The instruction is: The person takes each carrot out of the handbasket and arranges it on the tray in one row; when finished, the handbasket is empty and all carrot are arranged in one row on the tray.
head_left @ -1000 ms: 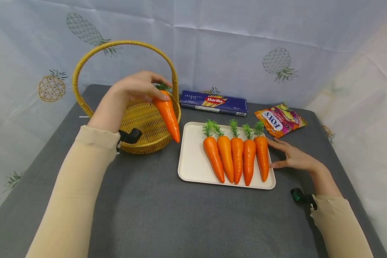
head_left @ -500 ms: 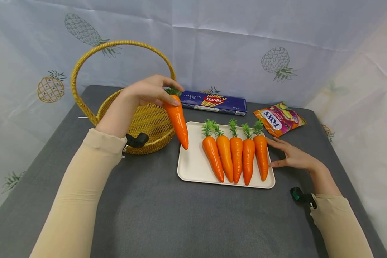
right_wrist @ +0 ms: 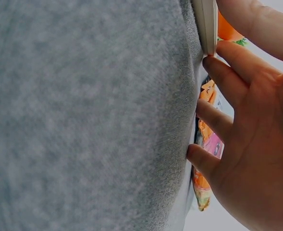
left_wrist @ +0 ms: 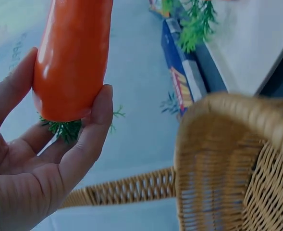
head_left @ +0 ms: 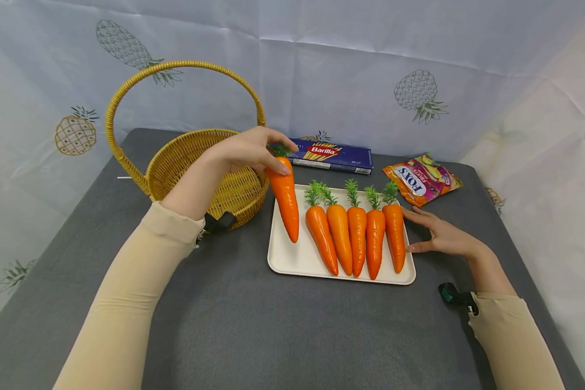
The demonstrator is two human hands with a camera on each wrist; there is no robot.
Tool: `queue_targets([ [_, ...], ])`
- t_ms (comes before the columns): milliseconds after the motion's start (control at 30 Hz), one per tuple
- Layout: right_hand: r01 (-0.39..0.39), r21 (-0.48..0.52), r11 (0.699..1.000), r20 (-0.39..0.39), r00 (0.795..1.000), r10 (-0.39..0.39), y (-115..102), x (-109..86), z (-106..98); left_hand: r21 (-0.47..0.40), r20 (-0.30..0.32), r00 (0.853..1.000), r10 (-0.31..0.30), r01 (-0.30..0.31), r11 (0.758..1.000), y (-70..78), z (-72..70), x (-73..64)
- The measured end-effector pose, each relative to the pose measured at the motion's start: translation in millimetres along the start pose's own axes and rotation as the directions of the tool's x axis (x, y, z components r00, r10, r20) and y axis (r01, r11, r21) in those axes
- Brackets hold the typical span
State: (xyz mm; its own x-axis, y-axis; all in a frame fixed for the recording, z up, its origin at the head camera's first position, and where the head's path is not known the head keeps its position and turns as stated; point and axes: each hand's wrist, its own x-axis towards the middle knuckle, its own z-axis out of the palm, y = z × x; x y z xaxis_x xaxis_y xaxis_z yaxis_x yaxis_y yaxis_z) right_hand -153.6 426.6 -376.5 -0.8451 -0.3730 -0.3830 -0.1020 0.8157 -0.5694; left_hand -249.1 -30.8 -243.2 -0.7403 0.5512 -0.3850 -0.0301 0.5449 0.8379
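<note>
My left hand (head_left: 251,149) pinches an orange carrot (head_left: 285,197) near its leafy green top, tip pointing down, above the left end of a cream tray (head_left: 287,254). The left wrist view shows thumb and fingers on either side of the thick end of the carrot (left_wrist: 74,62). Several more carrots (head_left: 357,238) lie side by side on the tray, leaves toward the back. At the tray's right edge rests my right hand (head_left: 441,235), its fingers extended. In the right wrist view those fingers (right_wrist: 227,82) touch the tray's side (right_wrist: 206,29) and the tablecloth.
A wicker basket (head_left: 175,157) with a tall hoop handle stands left of the tray, partly behind my left arm. Behind the tray lie a blue spaghetti box (head_left: 341,156) and an orange sweets bag (head_left: 424,180). A patterned cloth (head_left: 331,81) hangs behind the grey table (head_left: 292,330).
My left hand has carried the carrot rightward and toward me, from over the basket's right rim to over the tray's left end. The right hand has stayed in place.
</note>
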Motion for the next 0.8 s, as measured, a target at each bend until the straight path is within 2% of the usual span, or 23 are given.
queue_targets([
  [200,0.009,0.006,1.0,0.001,1.0,-0.009,0,0.1,1,0.048,0.014,1.0,0.002,-0.003,0.999,-1.2,15.6,7.9],
  [800,-0.011,-0.004,1.0,0.002,1.0,0.011,-1,0.2,-1,0.073,0.062,0.998,0.0,-0.004,0.997,-17.4,48.7,25.3],
])
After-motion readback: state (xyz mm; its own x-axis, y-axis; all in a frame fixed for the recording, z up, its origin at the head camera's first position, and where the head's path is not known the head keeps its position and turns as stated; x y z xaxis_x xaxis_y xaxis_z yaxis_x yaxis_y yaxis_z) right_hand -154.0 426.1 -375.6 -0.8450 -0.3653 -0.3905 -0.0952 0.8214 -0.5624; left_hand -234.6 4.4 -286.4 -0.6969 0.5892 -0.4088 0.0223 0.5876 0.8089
